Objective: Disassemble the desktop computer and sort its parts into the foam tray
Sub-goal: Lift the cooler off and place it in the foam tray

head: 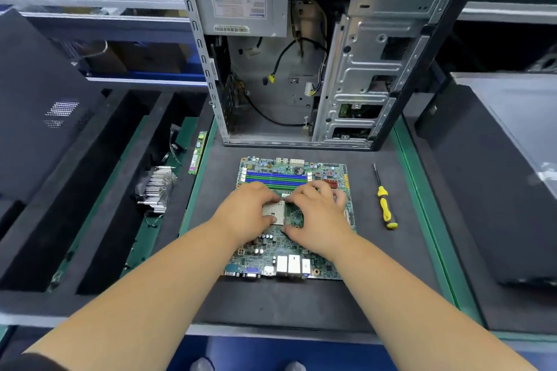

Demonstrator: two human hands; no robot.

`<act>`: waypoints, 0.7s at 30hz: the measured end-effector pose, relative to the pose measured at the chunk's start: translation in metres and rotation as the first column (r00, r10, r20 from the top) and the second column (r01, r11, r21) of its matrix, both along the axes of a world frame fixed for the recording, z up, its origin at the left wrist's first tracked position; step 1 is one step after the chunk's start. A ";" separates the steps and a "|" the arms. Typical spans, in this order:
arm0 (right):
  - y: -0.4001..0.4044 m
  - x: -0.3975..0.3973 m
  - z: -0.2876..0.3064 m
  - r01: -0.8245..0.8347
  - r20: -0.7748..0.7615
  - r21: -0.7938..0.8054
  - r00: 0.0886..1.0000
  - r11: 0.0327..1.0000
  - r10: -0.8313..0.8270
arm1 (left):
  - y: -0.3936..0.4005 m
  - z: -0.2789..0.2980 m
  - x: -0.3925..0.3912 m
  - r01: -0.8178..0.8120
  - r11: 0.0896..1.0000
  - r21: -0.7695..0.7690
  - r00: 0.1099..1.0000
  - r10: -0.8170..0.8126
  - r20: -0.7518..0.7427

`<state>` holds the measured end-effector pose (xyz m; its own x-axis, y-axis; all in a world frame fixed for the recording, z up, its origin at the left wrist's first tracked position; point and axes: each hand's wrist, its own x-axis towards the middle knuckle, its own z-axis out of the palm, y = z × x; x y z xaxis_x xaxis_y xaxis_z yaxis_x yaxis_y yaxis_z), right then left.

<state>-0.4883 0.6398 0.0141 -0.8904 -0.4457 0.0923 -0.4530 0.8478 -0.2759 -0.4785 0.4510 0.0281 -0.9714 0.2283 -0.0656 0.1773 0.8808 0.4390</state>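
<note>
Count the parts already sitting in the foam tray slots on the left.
2 that I can make out: a finned heatsink with its fan cable in the middle slot, and a green memory stick standing on edge at the tray's right edge. Dark slots may hide more.

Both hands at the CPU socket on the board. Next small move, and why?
Probably lift the CPU straight up out of its socket. Both the left hand and the right hand rest on the motherboard with fingers around the chip, and the heatsink already lies in the foam tray. Whether the socket lever is released cannot be told; check that first.
</note>
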 end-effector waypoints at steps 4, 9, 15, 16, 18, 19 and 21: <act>-0.001 0.003 -0.001 0.015 0.014 0.002 1.000 1.000 -0.015 | -0.013 0.003 0.004 -0.020 0.998 0.066 0.999 0.022 -0.029; -0.003 0.003 0.002 0.027 0.020 0.034 0.999 0.999 -0.028 | -0.043 0.004 0.027 -0.171 0.965 0.196 0.977 0.192 -0.092; -0.004 0.004 0.003 0.040 0.030 0.048 0.999 0.998 -0.042 | -0.062 -0.002 0.041 -0.221 0.952 0.210 0.975 0.221 0.023; -0.005 0.004 0.004 0.042 0.033 0.052 0.998 0.998 -0.044 | -0.063 -0.003 0.042 -0.220 0.952 0.214 0.975 0.217 0.037; -0.005 0.005 0.005 0.048 0.043 0.055 0.998 0.997 -0.051 | -0.064 -0.003 0.042 -0.226 0.948 0.226 0.974 0.219 0.054; -0.006 0.005 0.005 0.052 0.050 0.054 0.997 0.997 -0.055 | -0.064 -0.003 0.042 -0.230 0.945 0.233 0.973 0.222 0.061; -0.007 0.005 0.007 0.060 0.065 0.056 0.996 0.997 -0.064 | -0.063 -0.003 0.042 -0.238 0.940 0.243 0.971 0.227 0.071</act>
